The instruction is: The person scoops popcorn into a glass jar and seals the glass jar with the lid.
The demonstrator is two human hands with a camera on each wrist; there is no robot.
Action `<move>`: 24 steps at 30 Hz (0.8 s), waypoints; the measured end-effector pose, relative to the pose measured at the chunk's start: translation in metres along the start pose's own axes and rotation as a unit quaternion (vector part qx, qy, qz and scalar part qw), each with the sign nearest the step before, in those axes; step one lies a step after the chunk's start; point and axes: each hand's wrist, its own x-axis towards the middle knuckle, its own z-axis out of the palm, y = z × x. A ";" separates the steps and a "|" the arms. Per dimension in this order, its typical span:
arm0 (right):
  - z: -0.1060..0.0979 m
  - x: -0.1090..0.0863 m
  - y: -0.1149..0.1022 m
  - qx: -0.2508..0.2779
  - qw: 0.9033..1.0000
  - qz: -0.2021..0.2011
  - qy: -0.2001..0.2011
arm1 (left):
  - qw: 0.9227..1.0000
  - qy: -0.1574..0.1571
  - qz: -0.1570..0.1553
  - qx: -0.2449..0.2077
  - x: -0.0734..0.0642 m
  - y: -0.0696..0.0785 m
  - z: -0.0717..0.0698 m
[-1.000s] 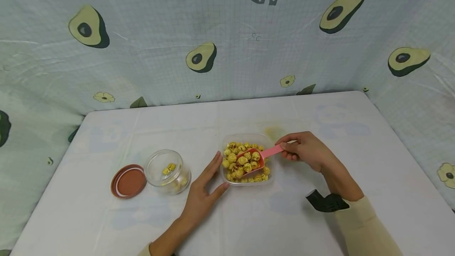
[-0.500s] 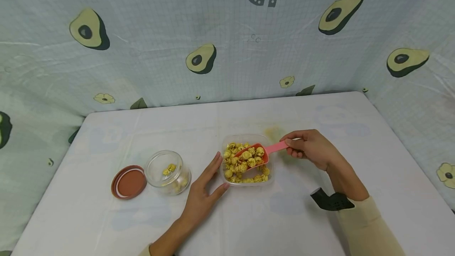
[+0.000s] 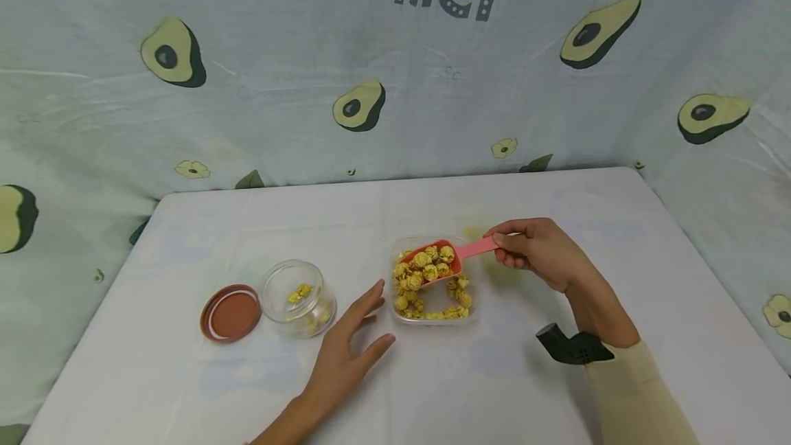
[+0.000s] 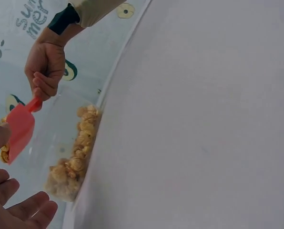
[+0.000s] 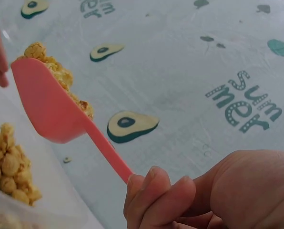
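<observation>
Pink scoop (image 5: 56,105), loaded with yellow popcorn (image 3: 426,268), is found held above a clear rectangular container (image 3: 436,299) on the table (image 3: 494,376). The scoop is seen in the left wrist view to be raised clear of the popcorn lying in the container. Its handle is pinched between the thumb and fingers of the right hand (image 3: 537,246), by which it is held from the right side of the container; the scoop's mouth is pointed to the left. A black device (image 3: 575,349) is worn on the right wrist, just ahead of a cream sleeve (image 3: 636,390).

Nothing is held by the left hand (image 3: 346,349). Its fingers are extended and its thumb is spread apart from them, with the fingertips placed just beside the left wall of the container; a narrow gap is noted in the head view.

Within the container, popcorn is gathered along the sides, and a bare patch of the bottom is exposed near the middle. To the left, a clear round jar (image 3: 281,304) is stood upright with some popcorn inside. Beside it a brown lid (image 3: 231,313) is laid flat; whether the two are touching cannot be told. Behind the table a pale cloth (image 3: 278,122) is hung, printed with avocados, flowers and lettering.
</observation>
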 end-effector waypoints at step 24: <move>0.061 0.022 -0.058 0.010 0.999 -0.027 -0.020 | 0.966 0.252 0.051 0.035 -0.023 -0.005 -0.086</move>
